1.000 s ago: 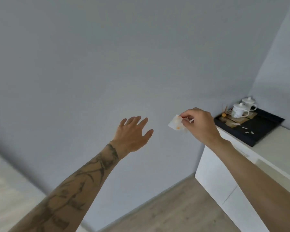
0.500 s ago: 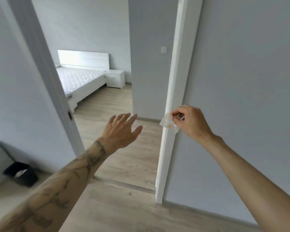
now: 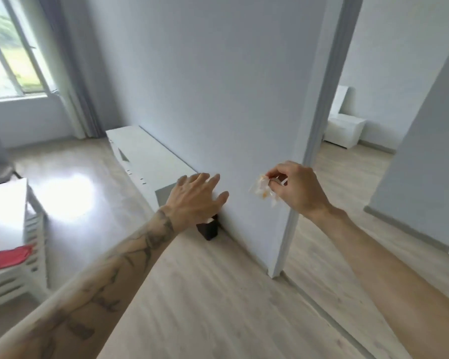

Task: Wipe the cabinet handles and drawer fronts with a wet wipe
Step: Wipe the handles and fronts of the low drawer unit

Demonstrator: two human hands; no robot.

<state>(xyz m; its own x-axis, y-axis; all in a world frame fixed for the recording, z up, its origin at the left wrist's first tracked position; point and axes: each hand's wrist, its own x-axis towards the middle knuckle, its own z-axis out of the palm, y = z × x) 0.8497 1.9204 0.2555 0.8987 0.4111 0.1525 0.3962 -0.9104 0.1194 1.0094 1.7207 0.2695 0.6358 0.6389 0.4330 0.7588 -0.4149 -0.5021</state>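
Note:
My right hand (image 3: 300,189) pinches a crumpled white wet wipe (image 3: 262,193) with orange stains, held in the air in front of the wall's end by the doorway. My left hand (image 3: 196,196) is stretched forward with fingers spread and holds nothing. A long low white cabinet (image 3: 145,156) with cut-out handles stands along the wall just beyond my left hand. A small black bin (image 3: 208,229) sits on the floor at the cabinet's near end, partly hidden by my left wrist.
A white table (image 3: 8,216) with a red item (image 3: 7,257) stands at the left. A window (image 3: 8,58) and grey curtain fill the far left. The open doorway (image 3: 347,151) on the right shows a white nightstand (image 3: 345,130). Light wood floor lies below.
The view has swung left, from the tea-tray cabinet past the bedroom doorway to the low cabinet and bin. Both hands keep their pose, the right still pinching the wipe.

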